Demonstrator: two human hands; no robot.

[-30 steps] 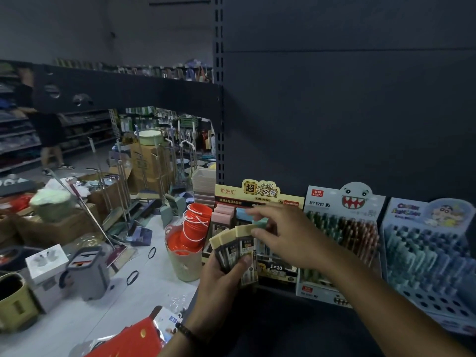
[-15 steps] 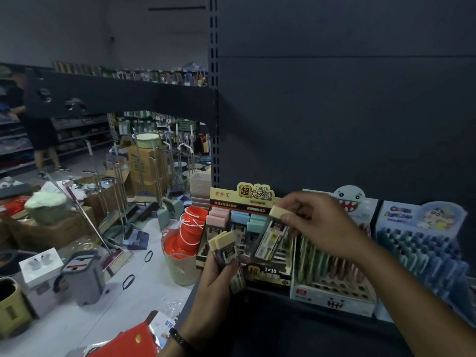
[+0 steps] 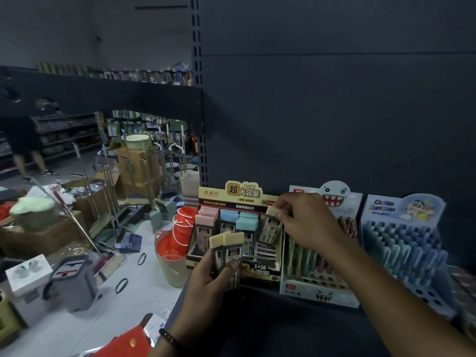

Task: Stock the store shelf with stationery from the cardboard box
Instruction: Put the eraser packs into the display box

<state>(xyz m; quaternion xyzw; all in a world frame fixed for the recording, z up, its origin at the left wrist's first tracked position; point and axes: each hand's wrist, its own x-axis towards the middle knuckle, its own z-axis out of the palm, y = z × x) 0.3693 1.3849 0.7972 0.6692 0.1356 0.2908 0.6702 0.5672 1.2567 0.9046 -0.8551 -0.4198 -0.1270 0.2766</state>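
In the head view, your left hand is low in front of the shelf. Its thumb and fingers are curled around a pair of packs with yellow caps, which stand upright side by side.

Your right hand is higher and to the right. Its thumb and fingers pinch the yellow cap of a third pack. This pack is tilted, with its lower end in the right column of the display box.

The display box stands on the shelf, with pink packs on its left side and blue packs in the middle. Just beside it on the right are a pen display with a white toothy figure, then a blue pen display. Left of the shelf, orange buckets stand on the floor.
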